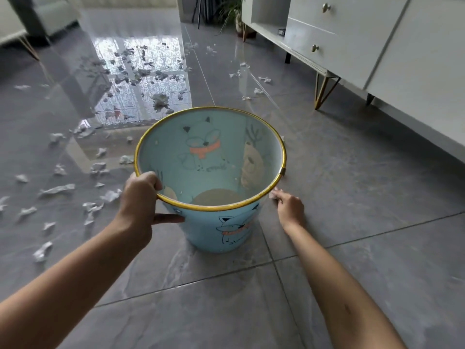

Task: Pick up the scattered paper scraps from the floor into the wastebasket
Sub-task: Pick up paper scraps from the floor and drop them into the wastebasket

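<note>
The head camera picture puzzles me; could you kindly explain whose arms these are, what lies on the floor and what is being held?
This is one picture from a wide-angle camera worn on a person's head, looking forward and down, so both bare arms are the wearer's own; no machine is involved. The left hand grips the gold rim of the blue wastebasket. The right hand reaches a small white scrap on the grey tiled floor beside it; whether it is pinched yet, I cannot tell. Many more paper scraps lie scattered ahead and to the left.
</note>
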The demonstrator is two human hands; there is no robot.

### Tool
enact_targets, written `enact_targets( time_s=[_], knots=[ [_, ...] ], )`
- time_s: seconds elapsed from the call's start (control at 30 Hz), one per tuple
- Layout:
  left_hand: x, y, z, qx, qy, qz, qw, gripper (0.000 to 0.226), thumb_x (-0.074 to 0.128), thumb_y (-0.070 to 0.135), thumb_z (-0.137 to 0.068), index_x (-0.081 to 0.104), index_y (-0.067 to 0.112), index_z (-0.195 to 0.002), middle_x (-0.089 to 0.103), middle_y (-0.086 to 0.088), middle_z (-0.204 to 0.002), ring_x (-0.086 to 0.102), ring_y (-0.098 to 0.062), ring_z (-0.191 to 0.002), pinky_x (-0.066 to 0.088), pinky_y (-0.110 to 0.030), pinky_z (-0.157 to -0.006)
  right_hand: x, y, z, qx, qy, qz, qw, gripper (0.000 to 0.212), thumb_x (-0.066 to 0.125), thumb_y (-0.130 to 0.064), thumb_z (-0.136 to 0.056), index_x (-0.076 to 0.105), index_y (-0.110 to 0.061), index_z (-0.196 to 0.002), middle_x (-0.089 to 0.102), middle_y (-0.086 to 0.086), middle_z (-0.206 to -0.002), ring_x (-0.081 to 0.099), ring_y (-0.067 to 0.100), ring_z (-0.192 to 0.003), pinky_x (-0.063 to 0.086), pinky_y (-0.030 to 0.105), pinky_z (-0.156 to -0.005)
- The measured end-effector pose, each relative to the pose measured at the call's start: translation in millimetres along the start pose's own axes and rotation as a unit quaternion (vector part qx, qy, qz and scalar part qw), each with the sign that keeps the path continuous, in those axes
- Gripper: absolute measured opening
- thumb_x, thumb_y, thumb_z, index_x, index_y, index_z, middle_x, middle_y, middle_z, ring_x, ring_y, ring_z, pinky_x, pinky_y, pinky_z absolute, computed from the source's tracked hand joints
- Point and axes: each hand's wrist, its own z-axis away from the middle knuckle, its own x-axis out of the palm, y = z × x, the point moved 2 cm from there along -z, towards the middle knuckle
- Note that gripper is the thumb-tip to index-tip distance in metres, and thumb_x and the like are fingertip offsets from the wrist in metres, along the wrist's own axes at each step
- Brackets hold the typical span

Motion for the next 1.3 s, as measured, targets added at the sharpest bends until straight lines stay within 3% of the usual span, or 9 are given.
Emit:
enact_targets(
  time_s=[0.17, 0.27, 0.4, 0.63, 0.73, 0.9, 1.0, 1.13, 1.3],
  knots=[
    [-9.0, 8.0, 9.5, -0.011, -0.003, 0.008, 1.000, 0.017, 0.033, 0.002, -0.080, 0.039, 0.016, -0.072, 0.039, -0.008, -0.090, 0.044, -0.025, -0.087, 0.052, -0.037, -0.035, -25.7, -2.3, 8.2, 0.124, 0.018, -0.180, 0.976, 0.028, 0.050, 0.008, -0.085, 0.072, -0.003, -0.099, 0.070, 0.013, -0.105, 0.064, 0.014, -0.096, 0.038, -0.003, -0.064],
    [-19.4, 17.0, 15.8, -0.013, -0.006, 0.010, 1.000, 0.018, 0.032, 0.002, -0.080, 0.038, 0.015, -0.070, 0.035, -0.005, -0.081, 0.039, -0.026, -0.093, 0.051, -0.034, -0.033, -64.7, -40.6, -10.1, 0.208, 0.062, -0.402, 0.889, 0.026, 0.051, 0.011, -0.085, 0.069, 0.004, -0.103, 0.073, -0.010, -0.072, 0.061, -0.005, -0.066, 0.044, 0.002, -0.060],
    [-39.1, 23.6, 17.7, -0.011, -0.002, 0.003, 1.000, 0.018, 0.032, 0.002, -0.081, 0.039, 0.015, -0.071, 0.035, -0.006, -0.085, 0.040, -0.027, -0.092, 0.050, -0.034, -0.032, -143.1, -142.5, -26.9, 0.110, 0.037, -0.587, 0.801, 0.022, 0.056, 0.007, -0.086, 0.069, -0.010, -0.088, 0.071, -0.013, -0.065, 0.063, -0.001, -0.060, 0.053, 0.012, -0.065],
    [-65.2, 46.2, 15.8, -0.027, -0.029, -0.042, 0.998, 0.017, 0.034, 0.001, -0.081, 0.043, 0.013, -0.077, 0.037, -0.007, -0.087, 0.039, -0.024, -0.082, 0.050, -0.034, -0.032, -147.8, -273.4, 25.3, -0.138, -0.229, -0.307, 0.913, 0.030, 0.053, -0.008, -0.092, 0.059, -0.007, -0.122, 0.069, 0.011, -0.108, 0.063, 0.024, -0.101, 0.048, 0.034, -0.094],
    [-76.7, 66.6, 10.3, -0.024, -0.056, -0.060, 0.996, 0.019, 0.033, -0.001, -0.083, 0.043, 0.014, -0.074, 0.036, -0.008, -0.085, 0.039, -0.024, -0.083, 0.052, -0.038, -0.033, -138.2, -297.4, 41.8, -0.190, -0.341, -0.125, 0.912, 0.051, 0.043, -0.028, -0.097, 0.031, -0.011, -0.144, 0.042, 0.011, -0.144, 0.041, 0.017, -0.131, 0.032, 0.020, -0.101],
    [-119.4, 105.2, -19.6, -0.004, -0.125, -0.078, 0.989, 0.020, 0.033, 0.001, -0.084, 0.045, 0.014, -0.075, 0.044, -0.009, -0.091, 0.042, -0.023, -0.081, 0.053, -0.040, -0.034, -153.1, -336.8, 57.5, -0.248, -0.166, -0.094, 0.950, 0.039, 0.036, -0.032, -0.099, 0.054, -0.016, -0.130, 0.062, -0.003, -0.125, 0.060, 0.024, -0.112, 0.045, 0.038, -0.099],
    [-159.3, 133.2, -36.1, 0.001, -0.138, -0.069, 0.988, 0.020, 0.033, 0.002, -0.085, 0.042, 0.014, -0.073, 0.041, -0.008, -0.089, 0.042, -0.023, -0.078, 0.051, -0.039, -0.032, -149.1, -378.4, 62.0, -0.253, -0.084, -0.016, 0.964, 0.042, 0.050, -0.012, -0.091, 0.050, -0.017, -0.133, 0.049, 0.002, -0.139, 0.038, 0.018, -0.134, 0.025, 0.036, -0.115],
    [-226.7, 163.3, -60.0, 0.012, -0.117, -0.052, 0.992, 0.018, 0.034, 0.000, -0.082, 0.043, 0.013, -0.074, 0.042, -0.010, -0.092, 0.042, -0.028, -0.087, 0.051, -0.040, -0.032, -111.6, -430.5, 78.7, -0.120, -0.105, -0.005, 0.987, 0.060, 0.052, -0.015, -0.088, 0.030, -0.021, -0.144, 0.021, 0.007, -0.154, 0.016, 0.021, -0.143, 0.013, 0.034, -0.116],
    [-331.8, 181.6, -84.9, 0.014, -0.062, -0.049, 0.997, 0.017, 0.034, 0.000, -0.080, 0.041, 0.015, -0.075, 0.037, -0.008, -0.088, 0.041, -0.027, -0.082, 0.054, -0.048, -0.039, -40.6, -506.2, 96.5, 0.093, -0.196, -0.249, 0.944, 0.025, 0.044, -0.024, -0.093, 0.050, -0.015, -0.116, 0.056, 0.018, -0.119, 0.056, 0.024, -0.097, 0.047, 0.041, -0.085]
  ],
)
